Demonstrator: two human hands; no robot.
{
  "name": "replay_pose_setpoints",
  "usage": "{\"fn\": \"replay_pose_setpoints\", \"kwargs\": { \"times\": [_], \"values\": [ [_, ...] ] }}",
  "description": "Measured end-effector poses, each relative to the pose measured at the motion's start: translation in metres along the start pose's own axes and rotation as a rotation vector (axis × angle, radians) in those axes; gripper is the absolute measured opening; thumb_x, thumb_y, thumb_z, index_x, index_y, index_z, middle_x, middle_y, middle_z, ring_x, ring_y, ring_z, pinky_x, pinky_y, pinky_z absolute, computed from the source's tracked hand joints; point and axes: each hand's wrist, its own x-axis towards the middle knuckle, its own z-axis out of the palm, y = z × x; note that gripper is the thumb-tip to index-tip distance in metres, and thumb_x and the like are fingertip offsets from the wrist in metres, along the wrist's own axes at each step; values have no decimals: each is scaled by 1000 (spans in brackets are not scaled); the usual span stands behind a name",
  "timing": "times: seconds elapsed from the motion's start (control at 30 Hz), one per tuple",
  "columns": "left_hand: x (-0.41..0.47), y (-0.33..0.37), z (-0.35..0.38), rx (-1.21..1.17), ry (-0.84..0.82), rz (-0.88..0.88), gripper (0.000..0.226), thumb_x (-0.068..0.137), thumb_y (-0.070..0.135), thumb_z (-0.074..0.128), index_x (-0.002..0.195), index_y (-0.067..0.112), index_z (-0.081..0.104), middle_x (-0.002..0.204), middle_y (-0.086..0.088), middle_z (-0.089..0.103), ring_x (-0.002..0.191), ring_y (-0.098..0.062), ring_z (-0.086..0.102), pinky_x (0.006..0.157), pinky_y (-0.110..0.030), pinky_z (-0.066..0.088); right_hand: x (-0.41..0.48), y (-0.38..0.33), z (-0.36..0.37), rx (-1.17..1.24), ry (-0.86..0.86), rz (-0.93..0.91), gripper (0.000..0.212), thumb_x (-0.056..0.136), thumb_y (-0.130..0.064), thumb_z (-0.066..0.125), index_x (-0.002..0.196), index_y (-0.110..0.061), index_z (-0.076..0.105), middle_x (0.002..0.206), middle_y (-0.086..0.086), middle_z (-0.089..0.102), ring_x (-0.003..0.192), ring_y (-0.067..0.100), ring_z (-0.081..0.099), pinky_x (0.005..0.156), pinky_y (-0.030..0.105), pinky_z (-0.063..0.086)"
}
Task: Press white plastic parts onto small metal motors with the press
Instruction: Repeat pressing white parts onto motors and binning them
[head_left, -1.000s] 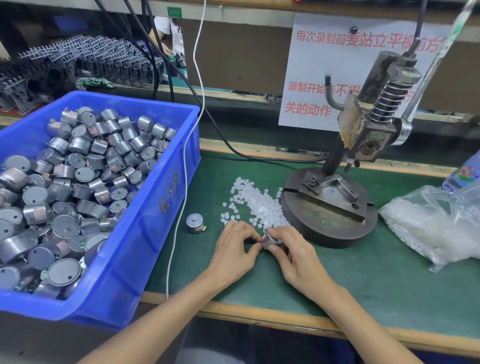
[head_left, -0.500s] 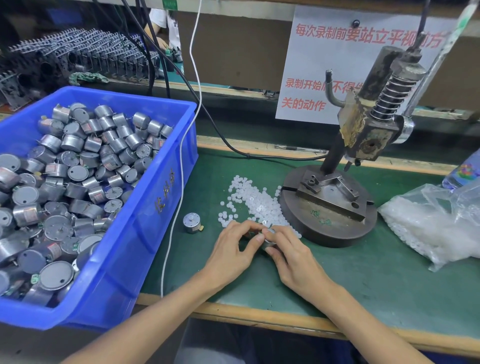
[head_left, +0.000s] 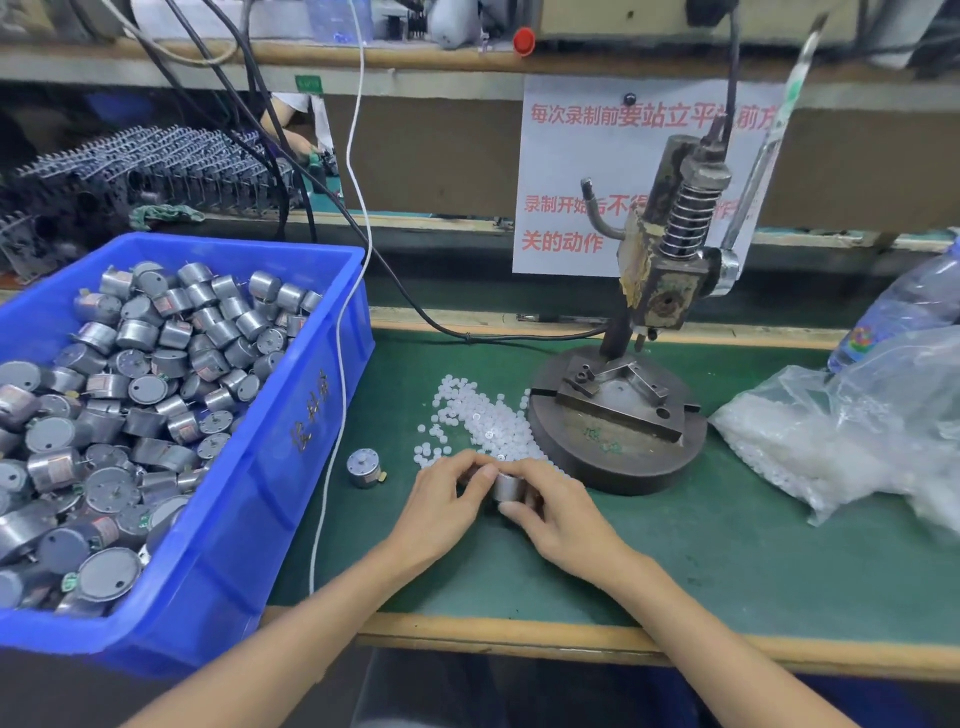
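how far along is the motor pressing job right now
Done: nothing visibly; the lone motor on the mat shows no white part. In hand: left hand and right hand grip one motor beside the white plastic parts. Left: the press fixture sits empty, and the blue bin is full of motors.

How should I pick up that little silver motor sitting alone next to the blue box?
The lone motor stands on end, flat face up, with bare mat around it. Pinch its round side wall from above, fingers on opposite sides, probably keeping off the thin shaft in the middle.
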Motion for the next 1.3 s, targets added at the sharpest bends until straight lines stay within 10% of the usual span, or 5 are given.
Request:
{"fn": "replay_pose_setpoints", "kwargs": {
  "times": [0.17,0.4,0.57,1.03,1.3],
  "values": [
    [16,32,6,50,-132,237,41,91,6,53,126,27,52,101,14,57,81,10,46,71,-5,34,7,0,-47,562,19,329,14,99,-22,46,104,-23,59,65,-6,59,50,10,50,48,21,43],
    [59,70,52,57,-100,329,36,77,8,73,111,17,65,91,9,62,73,6,56,71,-16,48,9,9,-97,627,114,567,24,101,-34,39,101,-13,50,57,0,52,40,13,45,40,20,35],
    [90,71,80,339,102,261,33,77,33,74,104,17,65,100,3,60,97,-16,46,84,-25,33,0,18,-104,638,293,527,10,103,-24,38,111,-24,44,72,6,62,42,15,51,41,20,37],
    [125,77,98,354,190,166,30,71,46,73,90,32,54,88,19,53,88,-5,40,74,-24,14,31,12,-167,312,660,265,22,98,-16,45,87,-25,62,74,-4,65,45,6,49,43,16,38],
    [120,77,99,348,211,163,31,75,46,70,99,30,59,97,19,57,95,-6,43,78,-23,15,131,-34,-267,420,800,290,46,98,-22,46,142,-11,38,118,5,59,76,12,56,67,21,48]
  ]
}}
